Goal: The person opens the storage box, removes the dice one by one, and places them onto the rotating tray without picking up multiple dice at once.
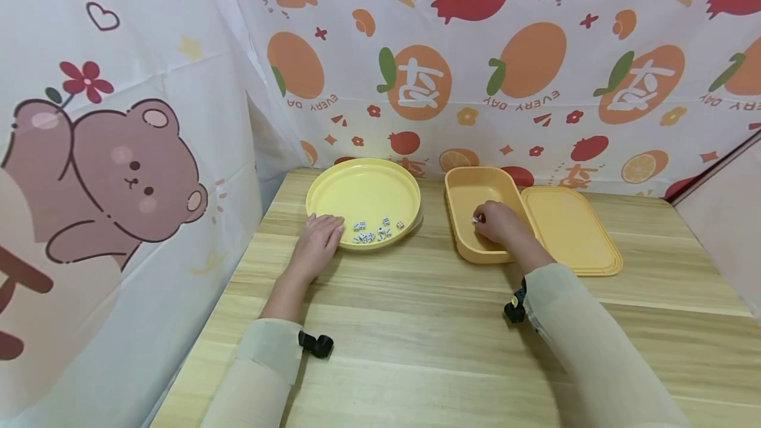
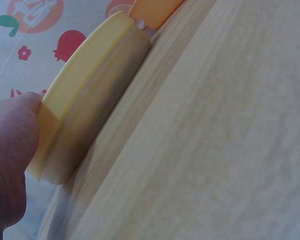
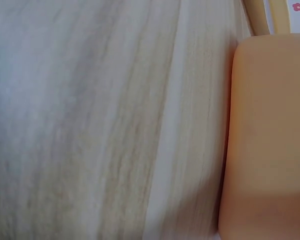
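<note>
Several white dice with dark pips [image 1: 370,237] lie near the front inside a round yellow tray [image 1: 362,183]. My left hand [image 1: 316,243] rests on the tray's left front rim, its fingers fairly straight. In the left wrist view, that hand [image 2: 10,145] touches the tray's side [image 2: 85,90]. My right hand [image 1: 498,222] reaches down into an orange rectangular box [image 1: 475,257] and pinches a small white die [image 1: 476,220] at its fingertips. How many dice it holds is hidden by the fingers. Only the box's outer wall [image 3: 272,140] shows in the right wrist view, without the hand.
A flat orange lid [image 1: 573,233] lies right of the box, against its side. The wooden table [image 1: 404,335] extends in front of the tray and box. Behind them hangs a fruit-printed cloth [image 1: 475,84]; a bear-printed cloth [image 1: 125,170] hangs on the left.
</note>
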{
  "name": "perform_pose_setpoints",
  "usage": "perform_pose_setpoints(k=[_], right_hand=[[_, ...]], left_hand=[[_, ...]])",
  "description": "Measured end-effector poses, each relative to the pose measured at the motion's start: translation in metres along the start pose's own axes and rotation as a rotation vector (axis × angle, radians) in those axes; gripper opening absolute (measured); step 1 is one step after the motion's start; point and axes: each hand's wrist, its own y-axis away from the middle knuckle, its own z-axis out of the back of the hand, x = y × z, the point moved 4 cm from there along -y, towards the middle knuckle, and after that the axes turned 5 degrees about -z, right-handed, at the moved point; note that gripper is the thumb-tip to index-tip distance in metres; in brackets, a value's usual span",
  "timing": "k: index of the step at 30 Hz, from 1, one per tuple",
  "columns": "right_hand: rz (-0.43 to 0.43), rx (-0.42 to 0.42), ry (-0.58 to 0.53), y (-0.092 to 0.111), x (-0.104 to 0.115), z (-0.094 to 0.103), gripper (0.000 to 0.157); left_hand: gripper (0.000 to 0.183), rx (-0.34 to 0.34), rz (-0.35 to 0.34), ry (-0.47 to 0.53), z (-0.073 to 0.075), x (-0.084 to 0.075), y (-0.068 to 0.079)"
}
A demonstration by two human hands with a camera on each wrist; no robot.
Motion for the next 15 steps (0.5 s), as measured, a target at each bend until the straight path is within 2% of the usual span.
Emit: perform_pose_setpoints(k=[4, 7, 10, 15], right_hand=[[-0.029, -0.015, -0.043, 0.001, 0.001, 0.003, 0.023], [-0.060, -0.067, -0.103, 0.003, 0.007, 0.012, 0.026], [-0.053, -0.168, -0.143, 0.005, 0.020, 0.024, 0.025], [0.064, -0.367, -0.165, 0.007, 0.053, 0.033, 0.019]], left_hand=[[0.037, 0.003, -0.002, -0.005, 0.000, 0.001, 0.000], [0.037, 0.009, -0.003, -0.010, 0.000, 0.001, 0.000], [0.037, 0.008, 0.002, -0.004, 0.001, 0.000, 0.000], [0.036, -0.001, 0.003, 0.000, 0.001, -0.002, 0.000]])
